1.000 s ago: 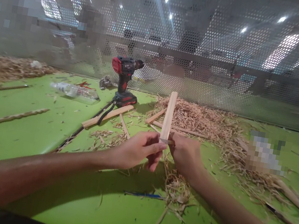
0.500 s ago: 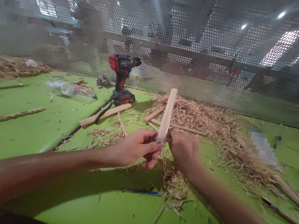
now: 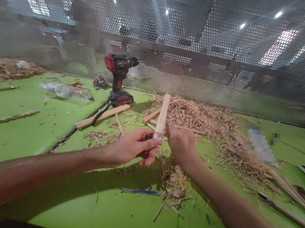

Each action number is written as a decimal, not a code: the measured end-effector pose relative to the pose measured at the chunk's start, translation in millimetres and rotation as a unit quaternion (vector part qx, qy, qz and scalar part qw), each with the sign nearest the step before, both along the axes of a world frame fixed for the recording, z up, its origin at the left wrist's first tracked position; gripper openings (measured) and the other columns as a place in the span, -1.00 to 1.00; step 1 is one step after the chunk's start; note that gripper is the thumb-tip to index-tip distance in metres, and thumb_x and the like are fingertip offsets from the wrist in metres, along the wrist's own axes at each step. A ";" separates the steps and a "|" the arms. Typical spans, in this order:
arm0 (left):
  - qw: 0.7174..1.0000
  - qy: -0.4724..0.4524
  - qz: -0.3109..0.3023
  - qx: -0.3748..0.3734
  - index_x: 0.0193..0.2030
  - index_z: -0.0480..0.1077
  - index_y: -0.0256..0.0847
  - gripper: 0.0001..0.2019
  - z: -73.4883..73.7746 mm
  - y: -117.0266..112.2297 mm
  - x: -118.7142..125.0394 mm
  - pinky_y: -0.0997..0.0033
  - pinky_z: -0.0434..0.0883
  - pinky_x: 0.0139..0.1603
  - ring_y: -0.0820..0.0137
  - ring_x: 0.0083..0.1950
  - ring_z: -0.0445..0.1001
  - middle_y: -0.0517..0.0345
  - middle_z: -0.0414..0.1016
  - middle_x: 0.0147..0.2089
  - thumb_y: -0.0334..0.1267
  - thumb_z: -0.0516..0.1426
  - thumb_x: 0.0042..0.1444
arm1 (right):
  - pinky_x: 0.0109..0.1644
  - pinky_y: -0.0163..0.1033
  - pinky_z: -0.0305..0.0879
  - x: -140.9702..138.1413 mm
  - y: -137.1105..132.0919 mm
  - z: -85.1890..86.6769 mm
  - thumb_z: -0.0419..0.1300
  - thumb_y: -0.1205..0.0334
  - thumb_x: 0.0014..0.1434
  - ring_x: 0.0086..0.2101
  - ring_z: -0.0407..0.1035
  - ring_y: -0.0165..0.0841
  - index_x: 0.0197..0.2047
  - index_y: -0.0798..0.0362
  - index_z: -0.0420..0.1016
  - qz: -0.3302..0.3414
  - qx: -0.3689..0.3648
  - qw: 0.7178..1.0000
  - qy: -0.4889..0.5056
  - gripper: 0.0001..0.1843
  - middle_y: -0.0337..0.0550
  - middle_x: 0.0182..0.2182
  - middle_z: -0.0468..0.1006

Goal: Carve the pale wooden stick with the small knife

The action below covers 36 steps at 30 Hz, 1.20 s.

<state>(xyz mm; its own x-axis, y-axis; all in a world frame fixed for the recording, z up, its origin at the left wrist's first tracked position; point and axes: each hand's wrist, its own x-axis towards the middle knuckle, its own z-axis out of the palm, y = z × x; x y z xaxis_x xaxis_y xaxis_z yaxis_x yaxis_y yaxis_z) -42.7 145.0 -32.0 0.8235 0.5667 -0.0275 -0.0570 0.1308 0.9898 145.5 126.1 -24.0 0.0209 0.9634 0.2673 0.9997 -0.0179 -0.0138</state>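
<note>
1. Left hand (image 3: 135, 146) — fingers pinched shut on the wooden stick (image 3: 163, 114), upright above the table (image 3: 47, 139).
2. Right hand (image 3: 179, 144) fingers closed on its lower end.
3. Shavings (image 3: 199, 118) piled behind — shaving seems well underway.

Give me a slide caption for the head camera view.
Left hand pinches an upright wooden strip, closed right hand against it, over a shaving-littered green table; red drill behind.

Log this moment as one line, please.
left hand: pinches wooden stick, lower end | right hand: closed at stick's base | nearby: drill, shavings pile | surface: green table
</note>
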 end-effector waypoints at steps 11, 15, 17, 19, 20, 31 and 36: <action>0.997 -0.032 -0.035 -0.060 -0.28 0.34 -0.28 -0.78 2.3 2.2 1.8 0.60 0.32 -0.58 0.54 -0.53 0.48 0.23 0.45 -0.46 -0.18 0.09 0.34 | -0.35 -0.23 0.05 70.5 19.8 8.3 -0.17 0.14 0.45 -0.47 0.34 -0.32 -0.43 0.19 0.53 -0.130 0.105 0.984 0.067 -0.41 0.03 -0.55 0.47; 0.998 -0.039 0.008 -0.049 -0.29 0.33 -0.28 -0.78 -4.4 10.6 4.3 0.60 0.32 -0.58 0.55 -0.53 0.49 0.23 0.46 -0.46 -0.18 0.11 0.32 | -0.49 -0.29 0.01 45.3 11.8 4.9 -0.12 0.07 0.43 -0.61 0.16 -0.44 -0.53 0.09 0.38 -0.050 0.084 0.980 0.173 -0.45 -0.19 -0.65 0.35; 0.998 -0.038 0.023 -0.040 -0.31 0.33 -0.27 -0.77 -5.8 12.2 4.8 0.61 0.31 -0.59 0.54 -0.54 0.49 0.23 0.46 -0.47 -0.16 0.10 0.32 | -0.54 -0.32 0.00 30.3 5.8 0.7 -0.11 0.06 0.43 -0.64 0.12 -0.46 -0.50 0.08 0.39 0.011 0.049 0.973 0.224 -0.47 -0.24 -0.65 0.35; 0.998 -0.035 0.028 -0.032 -0.32 0.32 -0.26 -0.76 -6.6 12.7 5.3 0.61 0.30 -0.60 0.54 -0.55 0.49 0.24 0.45 -0.48 -0.16 0.10 0.33 | -0.53 -0.32 0.05 15.7 -0.6 -2.0 -0.09 0.14 0.41 -0.63 0.17 -0.45 -0.44 0.09 0.45 0.049 0.013 0.977 0.205 -0.54 -0.22 -0.60 0.42; 0.999 -0.035 0.028 -0.028 -0.33 0.32 -0.26 -0.76 -6.8 12.7 5.6 0.61 0.31 -0.61 0.54 -0.56 0.49 0.24 0.45 -0.49 -0.16 0.09 0.33 | -0.50 -0.32 0.08 8.9 -3.6 -2.2 -0.06 0.19 0.39 -0.60 0.22 -0.44 -0.41 0.09 0.48 0.058 -0.002 0.983 0.175 -0.58 -0.20 -0.57 0.46; 0.998 0.012 0.047 0.036 -0.35 0.29 -0.22 -0.78 -5.1 6.7 6.0 0.56 0.32 -0.66 0.48 -0.60 0.48 0.28 0.40 -0.52 -0.17 0.13 0.27 | -0.38 -0.29 0.13 -16.1 -16.5 16.6 -0.01 0.36 0.33 -0.38 0.47 -0.30 -0.17 0.06 0.56 0.001 -0.101 0.994 -0.031 -0.71 -0.08 -0.37 0.62; 0.996 0.040 0.052 0.067 -0.35 0.27 -0.18 -0.77 -7.5 5.0 2.4 0.59 0.28 -0.70 0.49 -0.63 0.45 0.32 0.33 -0.58 -0.13 0.13 0.27 | -0.40 -0.27 0.07 -16.5 -16.6 15.7 0.00 0.40 0.31 -0.37 0.48 -0.28 -0.21 0.09 0.57 0.013 -0.103 0.993 -0.058 -0.71 -0.06 -0.39 0.64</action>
<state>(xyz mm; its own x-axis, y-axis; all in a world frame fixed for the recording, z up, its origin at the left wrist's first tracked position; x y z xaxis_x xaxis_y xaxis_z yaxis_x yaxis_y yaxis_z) -40.3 150.0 -39.6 0.7579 0.6523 -0.0091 0.0172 -0.0060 0.9998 129.0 109.5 -8.4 -0.0238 0.9977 0.0636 0.9946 0.0172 0.1022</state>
